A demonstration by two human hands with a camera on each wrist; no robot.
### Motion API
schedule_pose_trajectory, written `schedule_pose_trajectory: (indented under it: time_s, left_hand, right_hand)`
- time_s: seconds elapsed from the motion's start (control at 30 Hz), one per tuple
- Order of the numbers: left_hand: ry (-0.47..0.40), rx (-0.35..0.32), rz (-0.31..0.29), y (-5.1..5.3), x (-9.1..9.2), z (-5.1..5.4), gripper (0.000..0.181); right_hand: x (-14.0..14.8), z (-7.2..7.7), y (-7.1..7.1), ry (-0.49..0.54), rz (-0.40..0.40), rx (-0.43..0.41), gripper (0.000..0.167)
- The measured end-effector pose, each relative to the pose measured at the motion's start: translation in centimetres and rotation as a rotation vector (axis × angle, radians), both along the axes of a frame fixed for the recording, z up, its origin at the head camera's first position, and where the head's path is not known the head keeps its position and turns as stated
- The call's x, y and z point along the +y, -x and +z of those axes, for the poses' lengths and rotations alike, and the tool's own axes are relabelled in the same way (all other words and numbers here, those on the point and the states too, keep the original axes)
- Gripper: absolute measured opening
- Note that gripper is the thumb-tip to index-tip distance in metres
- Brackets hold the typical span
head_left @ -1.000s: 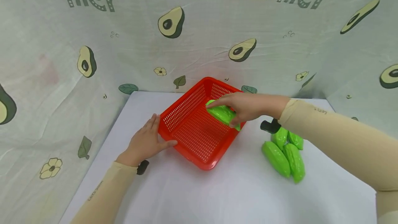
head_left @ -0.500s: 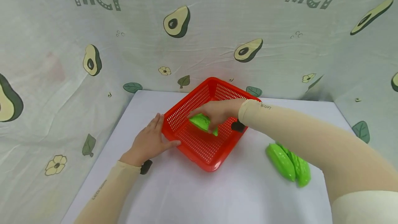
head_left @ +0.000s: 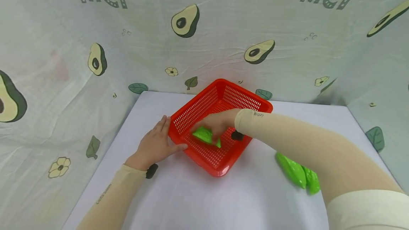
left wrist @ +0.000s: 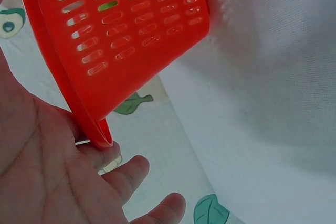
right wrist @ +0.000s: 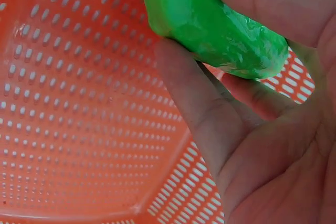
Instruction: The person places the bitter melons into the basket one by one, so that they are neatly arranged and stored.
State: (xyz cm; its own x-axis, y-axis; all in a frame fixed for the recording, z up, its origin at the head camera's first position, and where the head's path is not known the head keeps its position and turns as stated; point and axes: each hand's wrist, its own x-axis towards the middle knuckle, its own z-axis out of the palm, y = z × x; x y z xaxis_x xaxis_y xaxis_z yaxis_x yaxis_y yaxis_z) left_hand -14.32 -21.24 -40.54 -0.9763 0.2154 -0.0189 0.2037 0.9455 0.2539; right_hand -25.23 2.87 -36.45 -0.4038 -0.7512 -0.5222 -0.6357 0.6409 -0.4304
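Observation:
In the head view the right hand (head_left: 214, 125) is inside the red basket (head_left: 223, 165), gripping a bright green, elongated object (head_left: 203, 135) low over the mesh floor. Its thumb and fingers lie on either side of the green object (right wrist: 210, 30) in the right wrist view. At the basket's left corner, the left hand (head_left: 154, 146) rests against the rim with fingers straight and thumb spread. The left wrist view shows that hand (left wrist: 52, 166) touching the outside of the basket rim (left wrist: 63, 82), its fingers extended.
Green objects (head_left: 291, 170) lie on the white table (head_left: 255, 201) right of the basket, partly hidden by the right forearm. Behind the table hangs a cloth (head_left: 217, 34) printed with avocados, leaves and flowers.
The right hand has carried the green object from the basket's right side leftward and lower inside it. The left hand keeps its place at the rim. The head view has shifted slightly.

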Motion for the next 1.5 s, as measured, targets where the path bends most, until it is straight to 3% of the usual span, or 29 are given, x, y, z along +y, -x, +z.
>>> schedule_pose_trajectory:
  time_s: [0.47,1.5]
  left_hand:
    - [-0.005,-0.020,0.023,0.1,0.2,0.0,0.125]
    - [0.012,-0.026,0.011,-0.1,0.3,0.2,0.124]
  right_hand:
    - [-0.6,-1.9,-0.5,-0.016,0.026,-0.046,0.087]
    - [-0.7,-2.3,-0.9,-0.046,0.042,0.025,0.094]
